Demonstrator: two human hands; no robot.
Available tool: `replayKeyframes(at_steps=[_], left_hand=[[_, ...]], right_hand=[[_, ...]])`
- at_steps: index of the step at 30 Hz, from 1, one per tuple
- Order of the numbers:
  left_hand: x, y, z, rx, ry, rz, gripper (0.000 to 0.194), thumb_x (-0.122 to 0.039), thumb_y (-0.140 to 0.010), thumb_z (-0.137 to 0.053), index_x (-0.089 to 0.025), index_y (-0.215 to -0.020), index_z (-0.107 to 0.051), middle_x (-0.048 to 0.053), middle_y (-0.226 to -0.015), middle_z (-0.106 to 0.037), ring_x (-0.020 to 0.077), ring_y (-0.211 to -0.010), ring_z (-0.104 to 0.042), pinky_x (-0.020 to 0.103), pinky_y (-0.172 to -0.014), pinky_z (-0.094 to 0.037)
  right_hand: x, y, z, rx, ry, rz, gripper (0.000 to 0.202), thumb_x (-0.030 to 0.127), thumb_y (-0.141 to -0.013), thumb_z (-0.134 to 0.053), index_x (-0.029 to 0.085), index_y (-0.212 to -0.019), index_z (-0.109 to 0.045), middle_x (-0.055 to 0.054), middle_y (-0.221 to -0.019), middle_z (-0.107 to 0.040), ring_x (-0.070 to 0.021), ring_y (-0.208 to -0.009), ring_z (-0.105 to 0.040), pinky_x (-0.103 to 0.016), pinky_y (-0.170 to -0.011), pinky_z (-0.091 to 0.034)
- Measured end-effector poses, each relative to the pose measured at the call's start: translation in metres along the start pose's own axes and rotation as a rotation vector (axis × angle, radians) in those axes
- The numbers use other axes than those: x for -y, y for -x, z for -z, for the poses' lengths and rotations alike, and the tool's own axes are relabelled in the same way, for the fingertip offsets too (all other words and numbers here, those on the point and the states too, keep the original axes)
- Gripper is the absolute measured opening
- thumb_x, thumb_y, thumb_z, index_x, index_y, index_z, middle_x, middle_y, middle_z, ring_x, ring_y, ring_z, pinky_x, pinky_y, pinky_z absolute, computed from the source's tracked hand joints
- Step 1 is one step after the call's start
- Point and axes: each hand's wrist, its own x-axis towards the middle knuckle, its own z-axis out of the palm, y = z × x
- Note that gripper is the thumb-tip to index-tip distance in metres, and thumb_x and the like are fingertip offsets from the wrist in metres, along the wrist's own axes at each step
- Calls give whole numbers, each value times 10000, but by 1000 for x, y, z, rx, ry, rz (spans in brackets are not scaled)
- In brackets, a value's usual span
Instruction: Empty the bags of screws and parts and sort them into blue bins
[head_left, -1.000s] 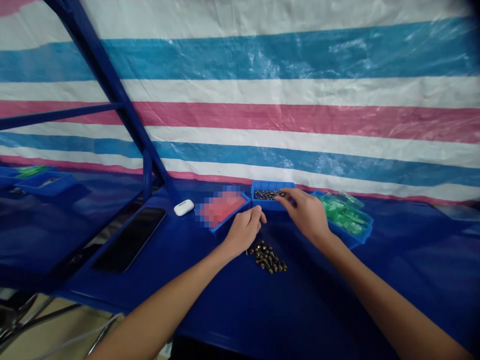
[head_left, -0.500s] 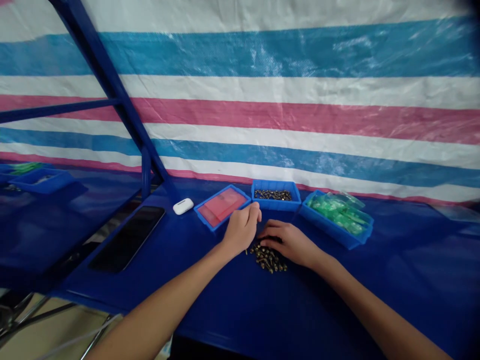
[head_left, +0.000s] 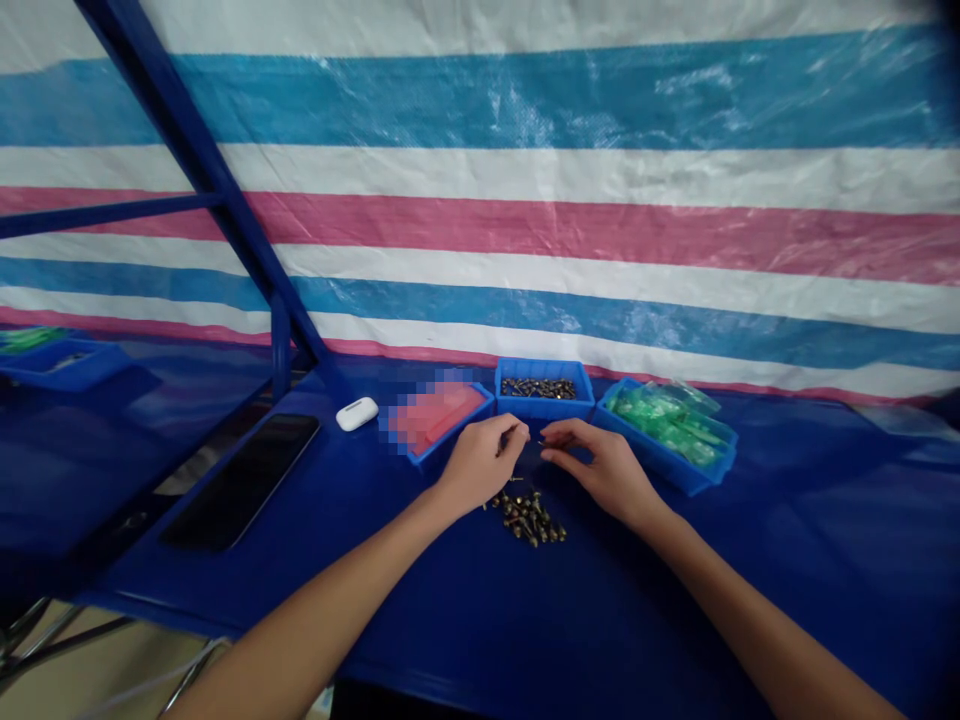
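Light moderate and diffuse, its source not apparent from where I stand; the striped sheet (head_left: 562,180) at 12 o'clock reads brightest, its creases throwing white glare between 12 and 2; the blue tabletop (head_left: 600,620) sinks into deep shadow at 5, with faint sheen at 3; the small metal pieces (head_left: 529,515) between 5 and 6 are soft in detail; coarse pixel blocks mask part of the red contents (head_left: 442,415) towards 8; wide-angle stretch at the edges; corner blackened at 2.

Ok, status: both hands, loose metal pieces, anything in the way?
Left hand curled, contents unclear. Right hand seemingly pinching something tiny. Metal pieces piled on table. Blue bins beyond, none between hands.
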Motion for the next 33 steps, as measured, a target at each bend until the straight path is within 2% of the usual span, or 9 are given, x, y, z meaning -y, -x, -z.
replayKeyframes(at_steps=[4,8,14,18,21,26,30,33], left_hand=[[1,0,-3,54,16,-51,244,-291,-947,-449,-164,-858,-638,20,-791,-643,125,-638,-534,249,-612,-381],[3,1,-6,91,16,-58,222,-286,-932,-484,-167,-845,-650,22,-786,-639,129,-648,-536,257,-624,-391],[3,-1,-6,78,88,-80,184,-265,-924,-512,-165,-868,-655,10,-790,-628,114,-646,-525,238,-606,-389],[5,-2,-6,57,111,-90,161,-258,-915,-537,-164,-868,-660,2,-791,-628,107,-639,-523,233,-607,-392],[8,-2,-6,31,114,-87,165,-264,-916,-541,-167,-868,-665,5,-813,-641,111,-656,-532,238,-625,-399],[8,-3,-5,31,109,-87,163,-275,-909,-551,-173,-866,-670,10,-831,-660,120,-671,-547,242,-637,-405],[4,-2,-3,-14,132,-7,282,-364,-957,-455,-169,-856,-632,1,-726,-632,113,-599,-532,232,-572,-376],[1,0,-2,-75,177,54,348,-395,-990,-356,-170,-851,-584,-28,-600,-550,104,-528,-501,226,-543,-354]], right_hand=[[1,1,0,-35,5,30,255,276,-846,-650,248,-1097,-615,-8,-923,-693,-175,-836,-662,-327,-800,-531],[4,2,0,-41,36,118,277,234,-862,-628,247,-1137,-597,-18,-949,-662,-170,-859,-638,-326,-822,-523],[4,1,1,-52,63,184,241,215,-875,-614,248,-1113,-602,-33,-945,-632,-183,-862,-609,-338,-791,-524],[2,1,2,-38,63,175,260,223,-865,-639,244,-1122,-603,-34,-961,-625,-178,-860,-602,-329,-794,-513],[1,0,3,-34,69,140,181,255,-890,-611,237,-1070,-627,-32,-970,-640,-173,-862,-611,-317,-790,-505],[5,2,1,-12,118,123,136,283,-933,-535,226,-993,-643,-30,-961,-661,-166,-816,-618,-286,-678,-481],[13,-1,3,-35,164,156,162,293,-939,-521,212,-1019,-637,-30,-897,-658,-154,-741,-612,-268,-629,-460],[13,-13,9,-163,266,164,197,312,-939,-520,205,-1051,-641,-33,-875,-667,-155,-715,-613,-272,-651,-458]])
